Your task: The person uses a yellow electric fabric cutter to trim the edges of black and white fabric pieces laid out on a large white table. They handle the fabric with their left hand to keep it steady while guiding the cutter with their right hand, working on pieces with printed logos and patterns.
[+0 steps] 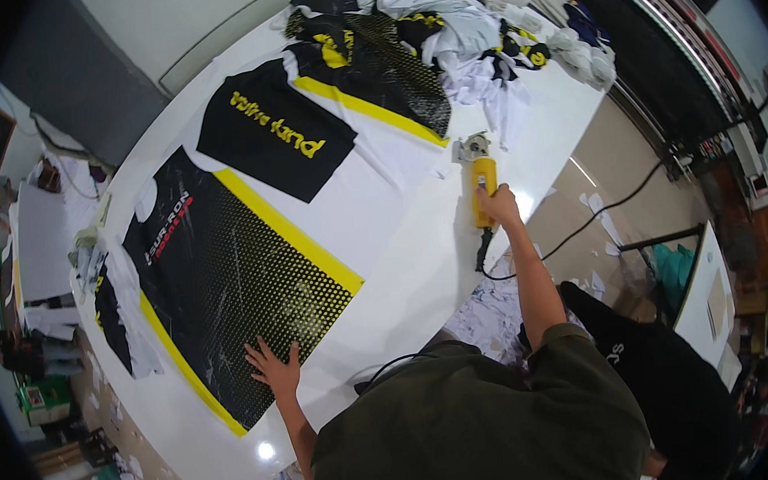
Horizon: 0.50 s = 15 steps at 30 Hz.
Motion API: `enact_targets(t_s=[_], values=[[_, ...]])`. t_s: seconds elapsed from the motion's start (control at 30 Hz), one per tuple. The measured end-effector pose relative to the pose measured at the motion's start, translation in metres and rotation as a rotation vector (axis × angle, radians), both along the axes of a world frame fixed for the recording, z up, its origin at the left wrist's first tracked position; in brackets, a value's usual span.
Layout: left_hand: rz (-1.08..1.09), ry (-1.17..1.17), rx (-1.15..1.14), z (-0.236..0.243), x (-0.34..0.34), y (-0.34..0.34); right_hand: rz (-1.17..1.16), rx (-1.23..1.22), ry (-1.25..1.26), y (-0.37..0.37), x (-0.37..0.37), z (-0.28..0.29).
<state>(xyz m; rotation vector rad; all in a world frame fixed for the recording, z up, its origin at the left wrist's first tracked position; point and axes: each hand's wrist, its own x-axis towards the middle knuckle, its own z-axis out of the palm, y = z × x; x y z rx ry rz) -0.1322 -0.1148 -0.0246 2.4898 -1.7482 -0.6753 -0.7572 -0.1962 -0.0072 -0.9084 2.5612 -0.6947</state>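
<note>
My left hand (273, 371) lies with fingers spread on the lower edge of a black printed jersey panel (214, 262) with yellow side bands and a dotted pattern. My right hand (499, 206) is wrapped round the yellow body of an electric rotary cloth cutter (483, 178). Its metal blade head points to the far side, and its black cord hangs off the near edge of the table. Past the first panel lies a smaller black piece (276, 131) with yellow lettering, over white cloth. Another black, yellow-edged panel (381, 82) spreads behind that.
The white table (398, 306) bears a heap of black, yellow and white cloth (457, 27) at its far end. More cloth (119, 306) hangs at the left edge. A long machine (649, 48) stands at the far right. A person in black (656, 372) is close at my right.
</note>
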Motion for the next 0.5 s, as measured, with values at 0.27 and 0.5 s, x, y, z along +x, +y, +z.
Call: enact_targets(t_s=[0.27, 0.5], values=[[0.163, 0.046, 0.104, 0.013, 0.004, 0.015, -0.065, -0.234, -0.646, 0.020, 0.011, -0.021], [0.180, 0.102, 0.078, 0.002, 0.014, 0.022, 0.272, 0.031, -0.576, 0.109, 0.102, 0.037]])
